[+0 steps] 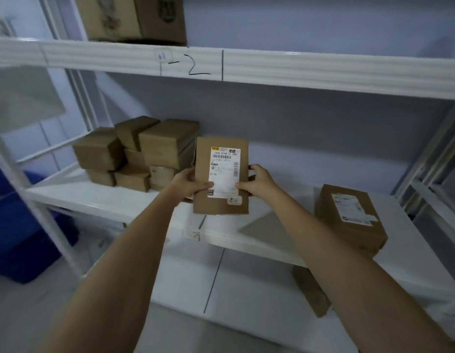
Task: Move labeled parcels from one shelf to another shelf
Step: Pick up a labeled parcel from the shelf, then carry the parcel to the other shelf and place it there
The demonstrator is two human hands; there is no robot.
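The parcel [221, 175] is matt brown cardboard with a smooth white paper label [224, 172] stuck on its face. The stacked boxes [137, 154] show the same dull cardboard. The shelf [99, 197] looks like white painted metal, smooth and faintly glossy.

Label [224, 171] on held parcel [221, 203]: top code line legible in part, smaller print below too fine to read. Left hand [187, 183] and right hand [257, 181]: fingers behind parcel, hidden. Upper-shelf box [131, 19] cut by top edge, markings blurred. Lower-shelf box [310, 291] mostly covered by right forearm. Blue bin [22, 230] cut by left edge. Label on right parcel [350, 215] unreadable
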